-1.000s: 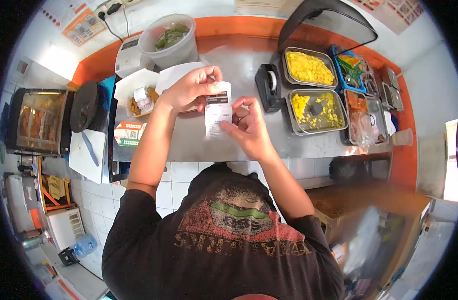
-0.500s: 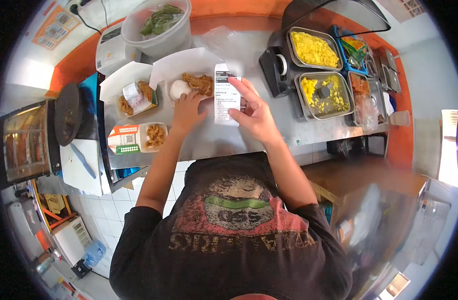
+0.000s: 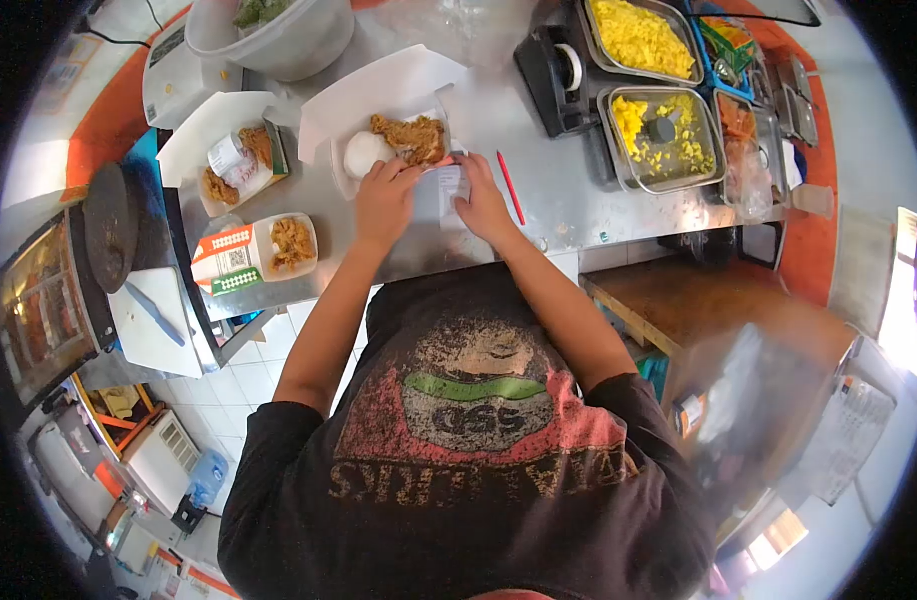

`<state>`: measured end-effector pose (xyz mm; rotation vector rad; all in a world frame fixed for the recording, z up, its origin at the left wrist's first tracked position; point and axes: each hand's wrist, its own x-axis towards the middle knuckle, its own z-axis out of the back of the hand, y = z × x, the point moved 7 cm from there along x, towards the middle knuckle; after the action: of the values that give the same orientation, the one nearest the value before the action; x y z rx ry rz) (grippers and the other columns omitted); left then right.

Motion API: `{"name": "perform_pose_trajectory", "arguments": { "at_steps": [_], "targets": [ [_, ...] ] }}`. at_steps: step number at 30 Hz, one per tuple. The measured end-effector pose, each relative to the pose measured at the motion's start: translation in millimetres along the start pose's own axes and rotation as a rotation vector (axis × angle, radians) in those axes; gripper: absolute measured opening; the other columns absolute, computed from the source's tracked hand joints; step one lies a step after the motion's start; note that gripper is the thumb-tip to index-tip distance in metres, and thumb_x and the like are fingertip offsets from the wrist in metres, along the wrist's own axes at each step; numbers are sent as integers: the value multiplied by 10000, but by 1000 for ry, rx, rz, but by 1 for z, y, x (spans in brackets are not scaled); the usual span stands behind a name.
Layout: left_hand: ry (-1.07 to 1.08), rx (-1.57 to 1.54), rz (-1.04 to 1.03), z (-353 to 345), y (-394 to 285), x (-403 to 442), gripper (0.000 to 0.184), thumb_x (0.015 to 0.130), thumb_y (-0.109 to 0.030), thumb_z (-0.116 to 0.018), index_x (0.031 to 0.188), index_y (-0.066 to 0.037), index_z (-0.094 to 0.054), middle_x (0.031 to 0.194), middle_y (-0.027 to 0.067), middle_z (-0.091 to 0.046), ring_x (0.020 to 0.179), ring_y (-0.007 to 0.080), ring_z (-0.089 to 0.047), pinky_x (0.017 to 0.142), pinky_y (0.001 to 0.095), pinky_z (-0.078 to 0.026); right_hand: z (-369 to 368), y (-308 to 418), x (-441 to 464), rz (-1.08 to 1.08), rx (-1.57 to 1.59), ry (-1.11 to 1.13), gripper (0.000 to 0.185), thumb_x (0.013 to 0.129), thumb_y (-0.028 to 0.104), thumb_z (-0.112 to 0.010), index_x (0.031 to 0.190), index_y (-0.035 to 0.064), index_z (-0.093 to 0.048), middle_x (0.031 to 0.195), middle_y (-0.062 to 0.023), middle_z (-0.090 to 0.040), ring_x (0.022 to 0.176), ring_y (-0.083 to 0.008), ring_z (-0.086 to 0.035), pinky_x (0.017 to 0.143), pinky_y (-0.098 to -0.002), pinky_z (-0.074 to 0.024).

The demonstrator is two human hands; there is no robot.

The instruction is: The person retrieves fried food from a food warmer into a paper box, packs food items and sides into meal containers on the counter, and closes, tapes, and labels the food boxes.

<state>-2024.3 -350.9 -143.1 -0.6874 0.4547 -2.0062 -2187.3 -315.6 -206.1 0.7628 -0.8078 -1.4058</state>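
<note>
A white open takeaway box (image 3: 341, 165) holds a white mound of rice (image 3: 367, 154) and a piece of fried chicken (image 3: 409, 138). My left hand (image 3: 387, 202) has its fingers bent over the near edge of this box, below the rice. At the box's near right corner, my right hand (image 3: 485, 203) grips the edge, fingers toward the chicken. Between the two hands lies a printed receipt (image 3: 449, 188), its upper end covered by the fingers. A red pen (image 3: 512, 188) rests on the metal counter (image 3: 564, 205) just right of my right hand.
Left stand another open box with chicken and a wrapped packet (image 3: 226, 155), and a small box of fried pieces (image 3: 293, 244). A tape dispenser (image 3: 554, 85) and trays of yellow food (image 3: 663, 140) are at right. A knife (image 3: 155, 314) lies on a cutting board (image 3: 144, 335).
My right hand has lowered the receipt from upright in front of the box and moved left to the box edge. The red pen now shows. The view has shifted.
</note>
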Motion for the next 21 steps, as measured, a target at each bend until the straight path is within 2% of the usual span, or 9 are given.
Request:
{"name": "perform_pose_trajectory", "arguments": {
  "at_steps": [3, 7, 13, 14, 15, 16, 18, 20, 21],
  "targets": [
    [-7, 35, -62, -10, -4, -2, 182, 767, -52, -647, 939, -101, -683, 863, 49, -590, 802, 279, -551, 714, 409, -477, 0, 5, 2, -182, -85, -7, 648, 706, 23, -703, 1314, 48, -480, 1390, -215, -383, 1111, -409, -571, 881, -419, -516],
    [86, 63, -28, -12, -3, 3, 160, 770, -93, -676, 930, -99, -692, 875, 55, -601, 819, 292, -556, 740, 412, -478, 2, 6, -4, -234, -186, -53, 564, 750, 21, -689, 1280, 35, -497, 1353, -227, -395, 934, -441, -628, 794, -497, -528],
    [-35, -81, 105, 62, -9, 45, 135, 830, -178, -719, 902, -65, -699, 944, 84, -667, 918, 272, -617, 835, 392, -486, 37, -3, -20, -275, 65, -166, 383, 778, 69, -704, 1151, 44, -623, 1242, -171, -479, 834, -298, -624, 709, -352, -532],
    [-113, -43, 83, 86, -2, 60, 137, 843, -185, -717, 890, -58, -698, 933, 84, -675, 902, 266, -628, 837, 388, -486, 49, -7, -26, -276, 95, -237, 368, 789, 49, -688, 1154, 60, -638, 1230, -146, -486, 775, -210, -591, 682, -307, -513],
    [-299, 29, -70, 114, 2, 77, 131, 863, -181, -710, 896, -55, -702, 824, 58, -668, 693, 183, -591, 672, 310, -484, 62, -11, -35, -278, 125, -307, 360, 801, 30, -671, 1157, 77, -654, 1217, -120, -493, 715, -122, -557, 656, -262, -494],
    [-401, -28, 14, 140, 9, 96, 114, 860, -193, -709, 850, -80, -697, 816, 45, -670, 784, 213, -632, 733, 320, -491, 71, -15, -43, -283, 125, -309, 360, 801, 30, -671, 1157, 77, -654, 1217, -120, -493, 715, -122, -557, 656, -262, -494],
    [-497, 114, 155, 180, 41, 134, 217, 884, -259, -705, 950, -53, -717, 860, 28, -689, 717, 133, -595, 684, 297, -485, 98, -23, -66, -297, 86, -435, 325, 810, 12, -658, 1131, 63, -657, 1161, -88, -535, 703, -118, -551, 650, -254, -482],
    [-514, 164, 58, 203, 90, 186, 278, 917, -305, -642, 1044, -70, -718, 947, 48, -716, 803, 161, -634, 741, 318, -499, 115, -26, -86, -381, 99, -464, 302, 816, 27, -649, 1116, 59, -659, 1132, -94, -546, 726, -135, -557, 655, -267, -484],
    [-384, 208, 85, 205, 123, 216, 317, 926, -326, -606, 1106, -81, -698, 1004, 67, -714, 856, 190, -644, 784, 337, -498, 124, -30, -96, -463, 113, -491, 280, 822, 41, -639, 1101, 55, -661, 1104, -100, -557, 749, -152, -562, 661, -280, -486]
  ]
}}
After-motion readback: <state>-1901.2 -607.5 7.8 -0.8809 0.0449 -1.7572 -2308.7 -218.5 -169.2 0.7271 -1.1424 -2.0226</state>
